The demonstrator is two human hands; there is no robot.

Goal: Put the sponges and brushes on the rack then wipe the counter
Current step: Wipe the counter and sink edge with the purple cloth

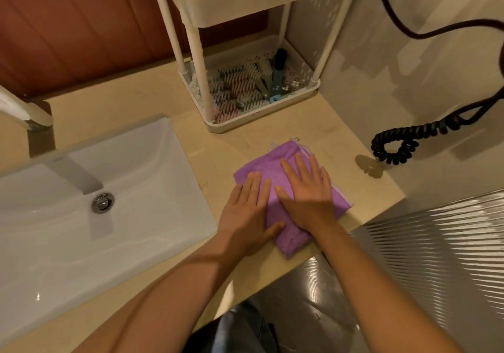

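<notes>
Both hands lie flat on a folded purple cloth (pixel 286 197) that sits on the smooth beige stone counter (pixel 354 172), just to the right of the white sink (pixel 152 162). The left hand (pixel 246 211) is spread open, with straight fingers resting on the left part of the cloth and the thumb lying along its near edge. The right hand (pixel 308 192) is open too, palm down, with its fingers spread a little and pressing on the middle of the cloth. Neither hand curls around anything. The two hands are side by side and almost touching. Behind the cloth stands a white plastic rack (pixel 245 3) with two shelves. On its bottom shelf lies a pile of bristly scrub brushes (pixel 240 85), and a dark brush with a blue handle (pixel 276 80) lies beside them. Something brown sits in the top shelf, but it is cut off by the edge. A curly black cord (pixel 395 148) hangs by the wall on the right.
</notes>
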